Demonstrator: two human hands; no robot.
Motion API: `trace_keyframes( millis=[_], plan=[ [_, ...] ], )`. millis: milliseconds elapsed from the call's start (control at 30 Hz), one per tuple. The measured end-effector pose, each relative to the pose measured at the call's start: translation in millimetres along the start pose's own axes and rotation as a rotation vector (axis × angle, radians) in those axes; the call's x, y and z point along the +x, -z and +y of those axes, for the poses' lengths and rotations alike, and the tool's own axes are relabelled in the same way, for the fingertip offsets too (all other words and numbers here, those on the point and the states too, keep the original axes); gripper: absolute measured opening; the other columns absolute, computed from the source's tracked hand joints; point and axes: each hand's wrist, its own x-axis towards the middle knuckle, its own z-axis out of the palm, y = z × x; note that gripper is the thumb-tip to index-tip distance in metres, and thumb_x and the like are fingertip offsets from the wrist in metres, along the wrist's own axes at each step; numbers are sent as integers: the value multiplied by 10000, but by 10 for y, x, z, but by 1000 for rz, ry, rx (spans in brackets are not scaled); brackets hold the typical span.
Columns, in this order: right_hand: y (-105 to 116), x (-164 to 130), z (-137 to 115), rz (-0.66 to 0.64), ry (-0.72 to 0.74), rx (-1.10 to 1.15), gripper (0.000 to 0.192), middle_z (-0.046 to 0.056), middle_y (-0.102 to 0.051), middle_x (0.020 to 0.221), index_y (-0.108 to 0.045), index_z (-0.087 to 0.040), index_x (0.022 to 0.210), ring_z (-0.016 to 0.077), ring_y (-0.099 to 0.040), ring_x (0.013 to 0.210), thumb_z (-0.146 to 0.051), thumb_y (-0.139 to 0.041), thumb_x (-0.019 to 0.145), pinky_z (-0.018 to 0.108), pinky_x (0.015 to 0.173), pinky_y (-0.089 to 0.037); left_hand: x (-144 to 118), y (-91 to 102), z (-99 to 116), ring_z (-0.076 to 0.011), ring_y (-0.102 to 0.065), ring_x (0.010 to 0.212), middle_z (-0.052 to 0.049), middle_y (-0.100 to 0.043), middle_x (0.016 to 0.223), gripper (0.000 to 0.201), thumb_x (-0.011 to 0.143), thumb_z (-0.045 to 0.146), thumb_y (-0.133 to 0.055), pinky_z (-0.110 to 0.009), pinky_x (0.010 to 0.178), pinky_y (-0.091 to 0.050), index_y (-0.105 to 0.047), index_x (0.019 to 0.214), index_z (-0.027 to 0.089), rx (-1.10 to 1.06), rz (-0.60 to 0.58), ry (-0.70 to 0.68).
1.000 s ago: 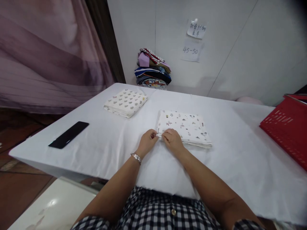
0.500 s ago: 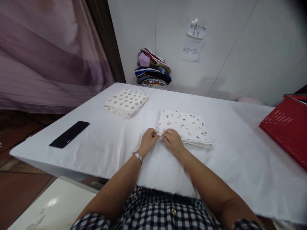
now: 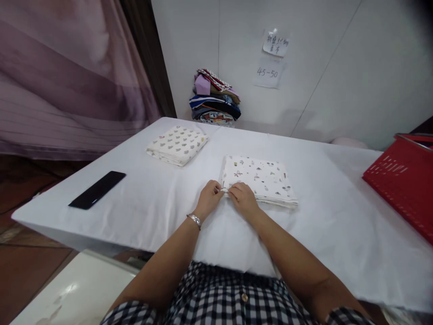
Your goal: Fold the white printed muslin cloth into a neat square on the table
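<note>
Hardly anything has moved over the last second: both hands sit at the same near-left corner of the folded printed cloth (image 3: 259, 179) as before, and only the view has drifted a touch, so the red basket (image 3: 401, 180) at the right edge shows slightly further in.

Around the cloth, the white surface (image 3: 338, 225) carries a second folded cloth (image 3: 177, 144) with a grey pattern, well apart to the far left, and a black phone (image 3: 97, 189) near the left edge. A stack of mixed folded garments (image 3: 215, 97) stands against the wall at the far side, under two paper notes (image 3: 270, 58). Nothing lies between the hands and the printed cloth.

The left hand (image 3: 210, 198), a watch on its wrist, and the right hand (image 3: 243, 198) meet knuckle to knuckle, forearms converging from the body. Both sets of fingers are curled closed, pinching the corner edge of the printed cloth, which lies flat in the middle of the surface.
</note>
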Motion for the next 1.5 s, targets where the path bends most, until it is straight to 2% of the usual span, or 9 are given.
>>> trace_keyframes(
  millis=[200,433,633,800,933,1167,1367,1500],
  plan=[
    [-5,-1,2,-14,4,-31,230,82,-596,890,-647,-182,894,200,-490,839,-230,-423,922,334,737,-378,-25,3,15,-107,-468,622,29,-495,779,40,730,197,-522,-246,589,-376,-489,744,213,85,3,-75],
    [-9,16,-19,-30,-12,-52,230,75,-597,898,-650,-196,903,196,-490,845,-241,-426,926,331,739,-371,-28,-8,31,-111,-471,585,36,-496,728,48,733,210,-507,-248,562,-355,-485,774,220,172,19,-30],
    [-13,22,-17,-66,-32,-92,198,71,-595,903,-654,-195,895,192,-484,846,-214,-457,909,324,736,-365,11,-3,-33,-116,-477,580,39,-502,710,53,726,238,-522,-251,569,-371,-486,760,220,137,-9,4],
    [-12,2,-6,-75,-28,-94,186,65,-599,929,-651,-206,953,185,-486,872,-185,-475,899,312,753,-362,20,-6,-45,-122,-511,667,-5,-539,933,203,739,173,-468,-271,656,-427,-554,916,224,88,-35,-151],
    [33,-14,0,-87,-19,-96,193,54,-612,928,-648,-210,967,177,-493,885,-187,-466,907,302,766,-359,35,0,-30,-128,-522,696,-12,-546,952,219,740,137,-440,-276,682,-436,-607,849,228,97,-85,-215],
    [335,-275,140,-29,-96,-73,190,68,-629,975,-647,-193,964,177,-516,922,-180,-467,904,318,808,-383,61,5,-68,-122,-490,636,0,-530,890,173,736,166,-457,-266,615,-421,-603,806,227,66,-78,-180],
    [754,-763,415,157,-180,-110,207,78,-645,984,-656,-194,979,186,-540,929,-186,-467,894,352,838,-419,80,-2,-85,-122,-500,644,4,-525,887,148,737,179,-458,-269,628,-423,-588,794,222,53,-83,-172],
    [1024,-1097,652,296,-357,-159,223,92,-642,992,-666,-193,963,209,-544,946,-216,-459,883,377,850,-440,83,-2,-65,-123,-498,649,5,-521,870,139,729,172,-454,-267,643,-425,-576,779,217,64,-77,-174]
  ],
)
